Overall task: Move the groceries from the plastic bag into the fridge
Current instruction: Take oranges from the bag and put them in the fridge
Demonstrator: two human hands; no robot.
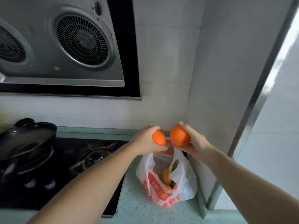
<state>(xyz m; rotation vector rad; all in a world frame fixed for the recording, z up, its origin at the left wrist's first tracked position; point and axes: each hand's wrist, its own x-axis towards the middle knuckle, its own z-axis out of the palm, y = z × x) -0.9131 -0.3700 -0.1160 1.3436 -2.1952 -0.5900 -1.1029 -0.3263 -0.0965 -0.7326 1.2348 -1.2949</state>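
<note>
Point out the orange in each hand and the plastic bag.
Left hand's orange point(159, 137), head view: middle of its peel.
Right hand's orange point(179, 135), head view: middle of its peel.
Plastic bag point(186, 183), head view: white right side.

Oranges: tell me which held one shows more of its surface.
The orange in the right hand, orange; the left hand wraps over much of its orange.
</note>
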